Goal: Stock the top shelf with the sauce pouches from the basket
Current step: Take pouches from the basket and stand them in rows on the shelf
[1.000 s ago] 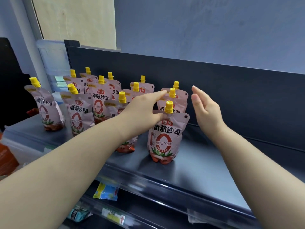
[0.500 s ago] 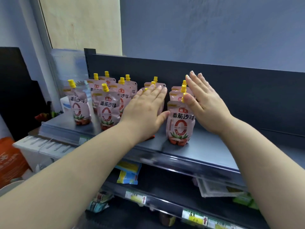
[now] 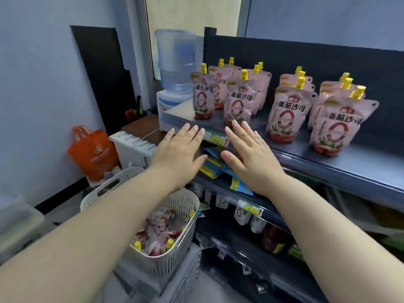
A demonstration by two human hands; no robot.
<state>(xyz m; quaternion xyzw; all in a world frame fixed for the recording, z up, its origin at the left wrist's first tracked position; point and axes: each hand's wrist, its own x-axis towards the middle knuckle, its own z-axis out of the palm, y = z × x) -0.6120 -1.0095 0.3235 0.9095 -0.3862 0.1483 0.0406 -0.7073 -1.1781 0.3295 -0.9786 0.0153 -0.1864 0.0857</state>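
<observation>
The sauce pouches [image 3: 286, 110] stand upright in loose rows on the top shelf [image 3: 360, 169], and they look soft and top-heavy. A careless brush from a wrist, or a new pouch pushed in hard, could tip a row over or off the front edge. More of them lie in the basket [image 3: 170, 261] at lower left. The left hand [image 3: 181, 154] and right hand [image 3: 247, 154] are spread flat, palms down, holding nothing, near the shelf's front lip; I cannot tell whether they touch it.

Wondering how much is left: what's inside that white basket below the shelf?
The basket holds a loose heap of sauce pouches with yellow caps. The left forearm covers its left part, so no count.
</observation>
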